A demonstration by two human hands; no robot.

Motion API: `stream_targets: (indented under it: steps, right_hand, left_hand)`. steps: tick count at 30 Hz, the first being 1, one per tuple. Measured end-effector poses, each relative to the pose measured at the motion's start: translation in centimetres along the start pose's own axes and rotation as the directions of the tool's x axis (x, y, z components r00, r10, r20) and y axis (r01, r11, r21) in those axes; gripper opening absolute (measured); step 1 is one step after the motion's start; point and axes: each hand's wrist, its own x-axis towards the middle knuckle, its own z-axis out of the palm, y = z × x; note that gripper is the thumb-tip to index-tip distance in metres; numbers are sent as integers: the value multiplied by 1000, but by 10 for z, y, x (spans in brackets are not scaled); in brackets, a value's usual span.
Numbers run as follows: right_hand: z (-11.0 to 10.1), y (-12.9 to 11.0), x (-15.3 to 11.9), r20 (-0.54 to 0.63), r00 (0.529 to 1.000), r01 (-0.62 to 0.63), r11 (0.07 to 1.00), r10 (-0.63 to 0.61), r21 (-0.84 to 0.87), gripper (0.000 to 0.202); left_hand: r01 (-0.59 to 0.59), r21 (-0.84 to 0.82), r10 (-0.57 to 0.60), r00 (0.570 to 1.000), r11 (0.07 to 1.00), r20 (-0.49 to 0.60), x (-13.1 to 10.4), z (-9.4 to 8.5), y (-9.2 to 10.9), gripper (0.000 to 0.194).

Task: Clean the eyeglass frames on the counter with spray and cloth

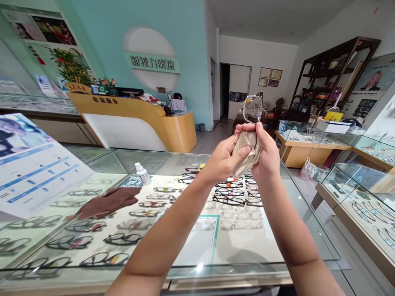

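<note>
A pair of eyeglasses (253, 107) is held up on end in front of me, one lens facing me. My right hand (268, 153) pinches its lower end between thumb and fingers. Just below, my left hand (226, 158) is closed on a beige cleaning cloth (245, 150), its thumb lying across the folds. The cloth bunches between both palms and hides the lower part of the eyeglasses. On the glass counter to the left are a white spray bottle (142, 174) and a crumpled brown cloth (108, 201).
Under my arms runs a glass display counter (182, 269) with rows of eyeglasses inside. A printed stand-up card (40, 172) stands at the left, and a teal-edged sheet (193, 242) lies near the middle. More display cases (358, 205) stand at the right, a reception desk (182, 131) beyond.
</note>
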Motion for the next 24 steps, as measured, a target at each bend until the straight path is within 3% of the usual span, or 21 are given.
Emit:
stream_targets:
  steps: [4,8,14,16,19,22,24]
  right_hand:
    - [5,14,-1,-70,998,1,998,3,59,38]
    - [15,25,-8,-146,989,0,1000,3,23,43]
    - [26,28,-16,-129,992,1,999,-6,-41,37]
    - [21,26,-11,-128,992,6,1000,-7,-9,36]
    - [5,22,1,-88,996,-8,1000,9,15,36]
    - [-8,18,10,-36,999,-31,1000,31,-4,37]
    - [-10,18,11,-23,999,-30,999,29,-14,39]
  left_hand:
    - [-77,40,81,989,996,-128,1,11,-15,58]
    - [-118,59,131,946,991,-296,3,21,-27,52]
    - [-92,46,103,903,995,-417,6,16,-25,47]
    - [-65,-1,61,937,998,-344,8,10,-24,48]
    - [33,-118,-45,994,993,-102,12,-3,-20,47]
    - [147,-144,-135,987,979,92,13,-18,-17,52]
    - [173,-125,-156,978,977,135,12,-24,-16,57]
